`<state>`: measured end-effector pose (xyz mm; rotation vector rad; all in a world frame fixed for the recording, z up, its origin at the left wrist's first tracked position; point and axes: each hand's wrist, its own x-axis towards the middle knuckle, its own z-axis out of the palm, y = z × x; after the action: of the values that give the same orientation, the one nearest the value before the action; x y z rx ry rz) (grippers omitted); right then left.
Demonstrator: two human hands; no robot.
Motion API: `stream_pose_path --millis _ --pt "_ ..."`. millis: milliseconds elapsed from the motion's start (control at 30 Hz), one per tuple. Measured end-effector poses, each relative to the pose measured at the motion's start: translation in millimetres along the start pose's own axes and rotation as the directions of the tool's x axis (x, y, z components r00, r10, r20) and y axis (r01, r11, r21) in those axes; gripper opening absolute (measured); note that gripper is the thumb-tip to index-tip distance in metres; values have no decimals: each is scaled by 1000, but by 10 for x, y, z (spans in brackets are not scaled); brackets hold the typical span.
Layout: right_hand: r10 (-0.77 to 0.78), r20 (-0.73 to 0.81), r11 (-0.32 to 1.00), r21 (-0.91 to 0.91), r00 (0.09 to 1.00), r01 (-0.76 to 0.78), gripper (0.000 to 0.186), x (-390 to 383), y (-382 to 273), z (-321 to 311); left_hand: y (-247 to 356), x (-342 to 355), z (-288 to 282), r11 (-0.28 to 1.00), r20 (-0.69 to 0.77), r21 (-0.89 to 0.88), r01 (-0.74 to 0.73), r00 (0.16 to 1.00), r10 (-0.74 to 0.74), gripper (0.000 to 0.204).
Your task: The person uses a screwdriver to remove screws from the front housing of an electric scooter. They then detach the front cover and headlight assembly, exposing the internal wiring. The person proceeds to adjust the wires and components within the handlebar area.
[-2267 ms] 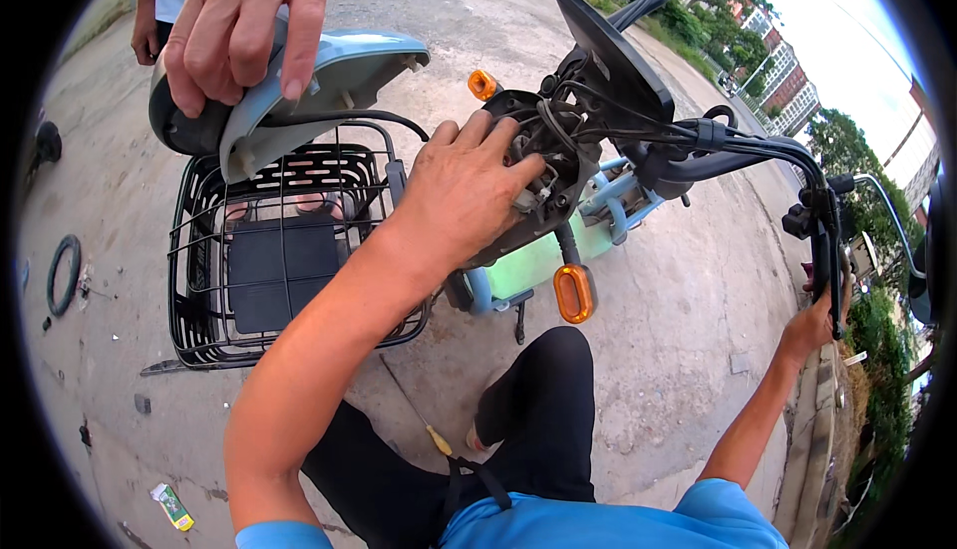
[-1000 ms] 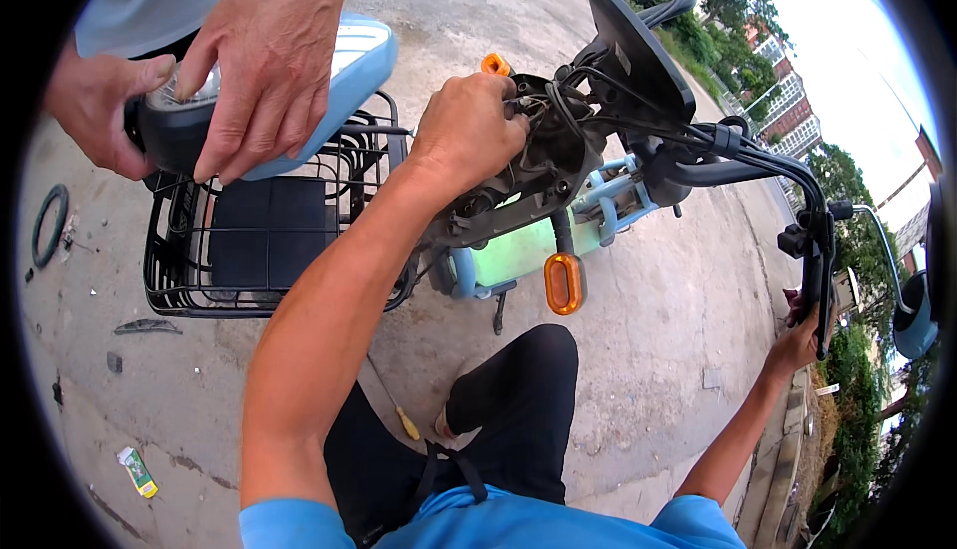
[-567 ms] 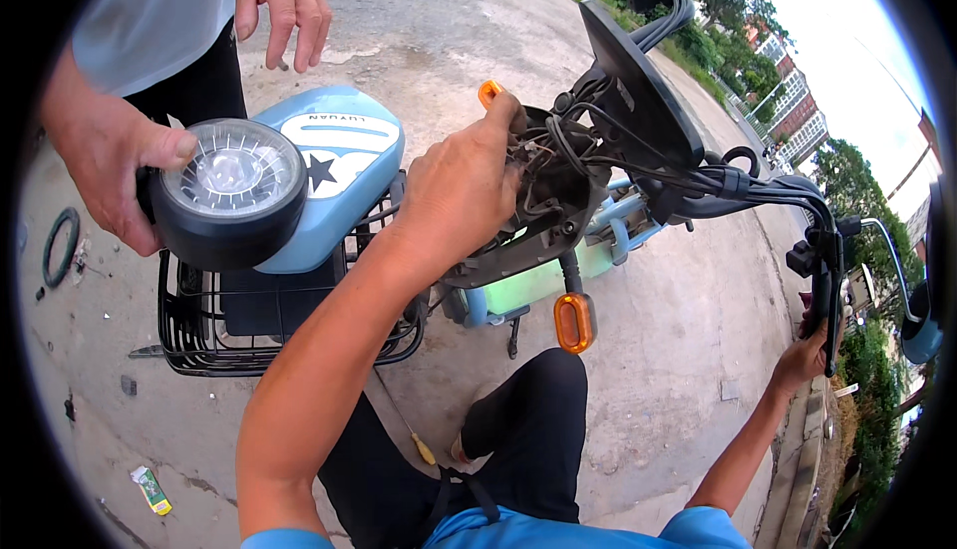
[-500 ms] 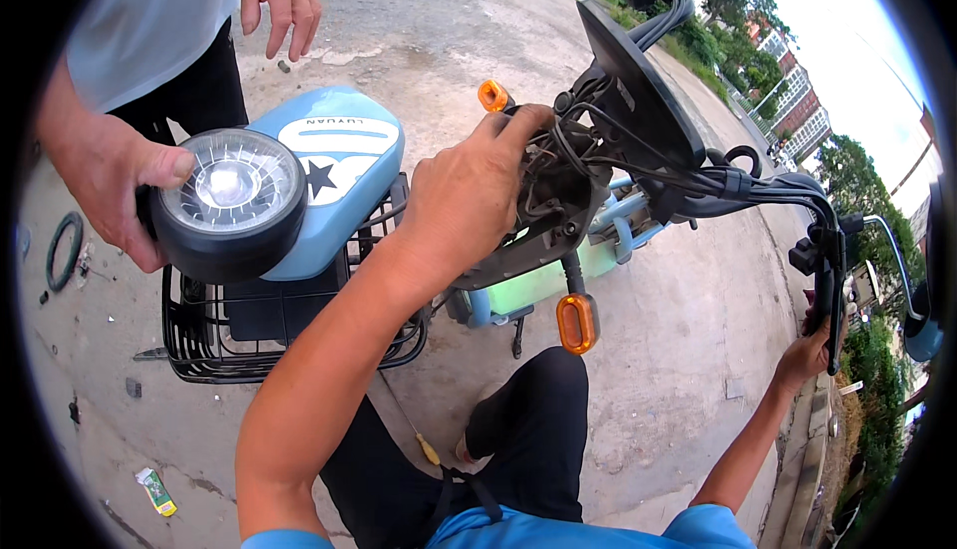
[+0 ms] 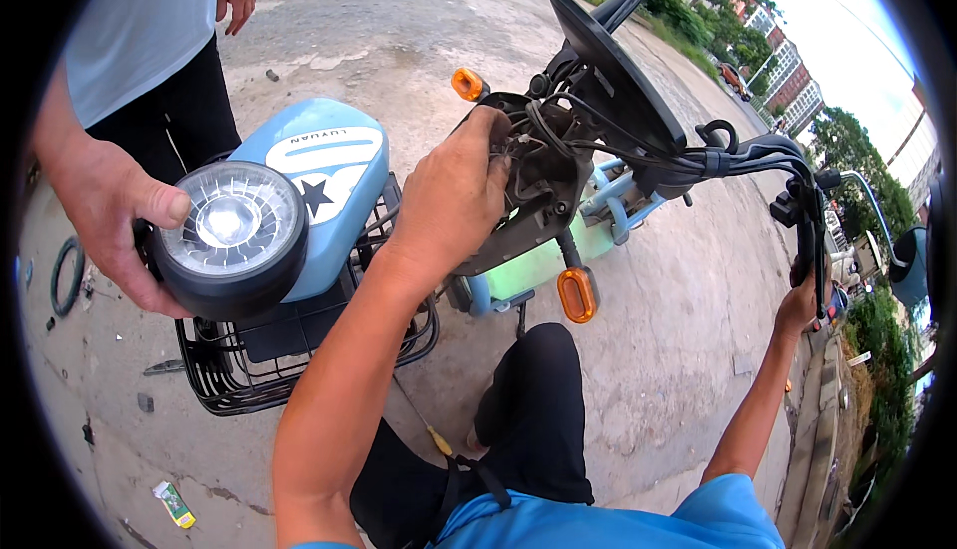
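Observation:
At the front of an electric scooter, my left hand (image 5: pixel 454 195) is closed around the edge of the exposed dark plastic housing (image 5: pixel 546 175), where bare wires (image 5: pixel 543 126) run; some fingertips are hidden. Far out to the right, my right hand (image 5: pixel 800 300) wraps round the black handlebar grip (image 5: pixel 819 275). To the left, another person's hand (image 5: pixel 120 220) holds a round black headlight (image 5: pixel 231 225) by its side. A light blue cover (image 5: pixel 339 145) with a white panel and a star is joined to that headlight, above the black wire basket (image 5: pixel 234 385).
Orange turn signals (image 5: pixel 576 295) stick out from the housing. A black display panel (image 5: pixel 618 71) tilts above it. On the concrete lie a black ring (image 5: pixel 67 277) and a green-white packet (image 5: pixel 174 504). A yellow-handled tool (image 5: pixel 440 440) shows by my legs. A mirror (image 5: pixel 909 255) stands far right.
The view has shifted a little, with the handlebar now further left and the basket lower. The other person's free hand has drawn back and hangs down. My hands keep their holds.

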<state>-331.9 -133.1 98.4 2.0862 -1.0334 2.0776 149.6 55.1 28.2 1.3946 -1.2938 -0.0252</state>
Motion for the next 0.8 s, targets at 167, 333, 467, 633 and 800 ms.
stream_pose_path --millis 167,333,467,633,800 --pt "132 44 991 15 990 -132 32 -22 -355 -14 -99 -52 -1 998 6 -57 41 999 -41 23" --pt "71 92 996 -67 993 -65 30 4 -224 -106 -86 -35 -31 986 19 -163 46 999 -43 20" --pt "34 113 999 -26 993 -31 28 -2 -280 -51 -144 -16 -20 974 33 -213 75 997 -70 24" --pt "72 105 989 -137 992 -57 24 -56 -528 -33 -145 -27 -67 983 54 -176 58 997 -49 31" --pt "92 138 990 -117 986 -76 26 -25 -490 17 31 -117 -211 998 49 -59 16 999 -13 40"
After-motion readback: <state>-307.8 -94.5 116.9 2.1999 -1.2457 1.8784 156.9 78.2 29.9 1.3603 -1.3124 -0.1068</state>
